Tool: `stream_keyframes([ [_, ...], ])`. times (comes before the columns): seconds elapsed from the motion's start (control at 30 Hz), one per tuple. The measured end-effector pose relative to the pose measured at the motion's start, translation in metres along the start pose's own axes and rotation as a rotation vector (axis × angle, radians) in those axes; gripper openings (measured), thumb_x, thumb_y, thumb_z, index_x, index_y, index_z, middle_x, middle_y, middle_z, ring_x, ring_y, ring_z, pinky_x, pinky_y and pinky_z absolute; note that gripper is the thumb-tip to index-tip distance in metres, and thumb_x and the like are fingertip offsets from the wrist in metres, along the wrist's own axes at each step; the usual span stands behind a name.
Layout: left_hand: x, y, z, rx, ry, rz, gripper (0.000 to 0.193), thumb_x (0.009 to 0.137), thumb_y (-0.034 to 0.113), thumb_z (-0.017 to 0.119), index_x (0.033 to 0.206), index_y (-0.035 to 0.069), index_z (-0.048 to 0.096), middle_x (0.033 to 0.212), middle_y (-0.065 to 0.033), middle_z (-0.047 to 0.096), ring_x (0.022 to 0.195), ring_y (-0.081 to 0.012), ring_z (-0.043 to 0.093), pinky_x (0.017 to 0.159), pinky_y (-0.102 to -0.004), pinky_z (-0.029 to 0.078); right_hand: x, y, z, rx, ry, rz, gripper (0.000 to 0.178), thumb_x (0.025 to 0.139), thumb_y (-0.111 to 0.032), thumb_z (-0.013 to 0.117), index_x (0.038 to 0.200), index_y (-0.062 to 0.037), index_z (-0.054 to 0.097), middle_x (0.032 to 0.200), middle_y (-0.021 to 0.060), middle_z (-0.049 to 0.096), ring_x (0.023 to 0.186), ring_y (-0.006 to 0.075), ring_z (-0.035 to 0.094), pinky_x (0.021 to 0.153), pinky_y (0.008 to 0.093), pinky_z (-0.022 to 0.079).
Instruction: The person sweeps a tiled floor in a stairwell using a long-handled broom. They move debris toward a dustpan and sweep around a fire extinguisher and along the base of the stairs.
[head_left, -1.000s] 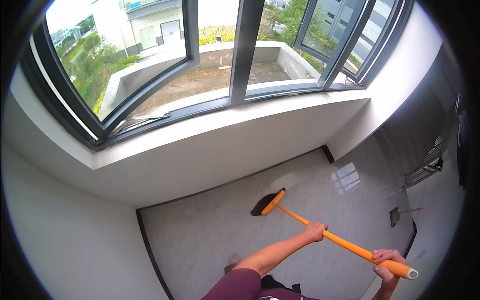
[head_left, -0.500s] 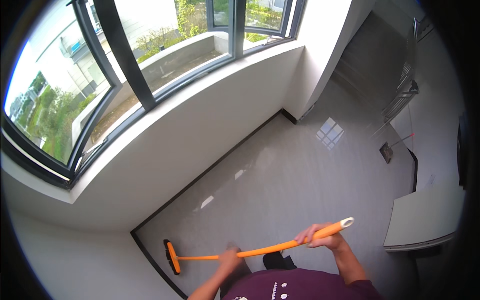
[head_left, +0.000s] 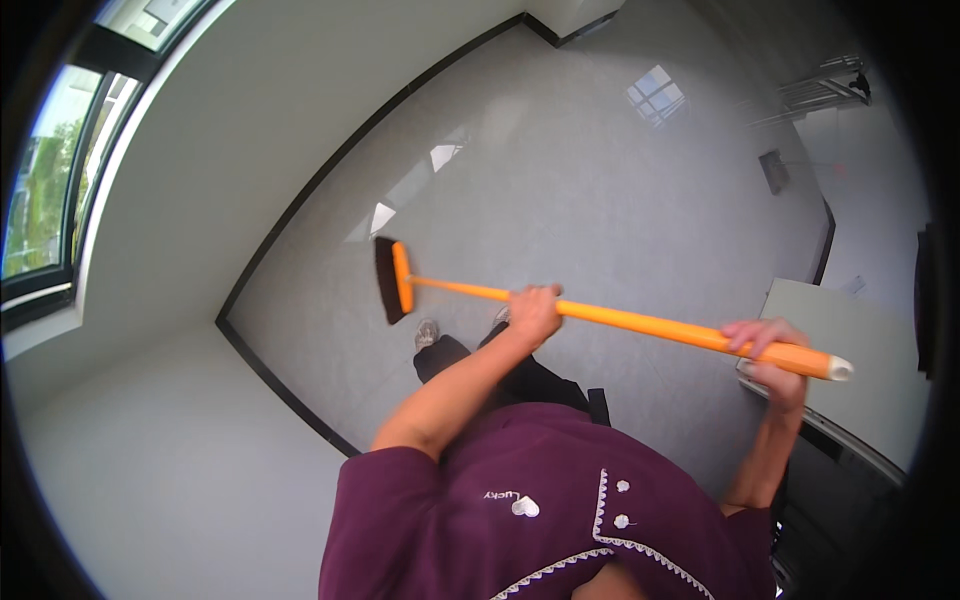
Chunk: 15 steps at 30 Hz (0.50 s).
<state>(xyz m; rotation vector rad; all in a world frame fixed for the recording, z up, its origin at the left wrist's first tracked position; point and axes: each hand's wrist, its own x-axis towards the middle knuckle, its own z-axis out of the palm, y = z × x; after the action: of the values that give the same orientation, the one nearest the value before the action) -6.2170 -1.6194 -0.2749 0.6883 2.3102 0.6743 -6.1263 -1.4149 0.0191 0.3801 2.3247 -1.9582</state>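
Note:
An orange broom (head_left: 640,322) lies slantwise across the front of my body. My left hand (head_left: 536,312) is wrapped round the middle of its handle. Close to the white-capped top end, my right hand (head_left: 768,352) grips the handle, fingers over it and thumb below. The broom head (head_left: 394,280), orange with dark bristles, is out to the left, a little ahead of my shoes (head_left: 427,333). It looks slightly blurred, and I cannot tell whether the bristles touch the grey floor (head_left: 560,200).
A dark skirting strip (head_left: 290,205) edges the walls, meeting in a corner at left. The window (head_left: 50,190) is at the upper left. A light-topped table (head_left: 850,350) stands right, near my right hand. Farther off are a dustpan (head_left: 773,172) and a metal rack (head_left: 825,90).
Both hands and the broom have moved right. The broom head has come away from the left wall corner. The view has tipped down, showing more of my body and less window.

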Motion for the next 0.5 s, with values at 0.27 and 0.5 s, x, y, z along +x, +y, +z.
stream_keyframes([
  [0.27, 0.095, 0.201, 0.011, -0.195, -0.091, 0.585, 0.019, 0.068, 0.006, 0.055, 0.087, 0.008, 0.058, 0.074, -0.0093, 0.06, 0.079, -0.0263, 0.058, 0.065, -0.0413, 0.042, -0.065, -0.089, -0.033, -0.731, 0.141, -0.391, 0.016, 0.055, -0.016, 0.054, 0.065, -0.0064, 0.047, 0.068, 0.0102, 0.057, 0.071, 0.0272, 0.056, 0.068, 0.0345, 0.045],
  [0.5, 0.066, 0.188, -0.047, -0.049, 0.02, 0.581, 0.018, 0.065, 0.009, 0.056, 0.083, 0.008, 0.051, 0.072, -0.0067, 0.06, 0.077, -0.0253, 0.058, 0.065, -0.0436, 0.043, -0.104, -0.081, -0.093, -0.35, 0.4, -0.438, 0.014, 0.058, -0.014, 0.054, 0.067, -0.0116, 0.044, 0.067, 0.008, 0.055, 0.073, 0.0243, 0.053, 0.062, 0.035, 0.041],
])
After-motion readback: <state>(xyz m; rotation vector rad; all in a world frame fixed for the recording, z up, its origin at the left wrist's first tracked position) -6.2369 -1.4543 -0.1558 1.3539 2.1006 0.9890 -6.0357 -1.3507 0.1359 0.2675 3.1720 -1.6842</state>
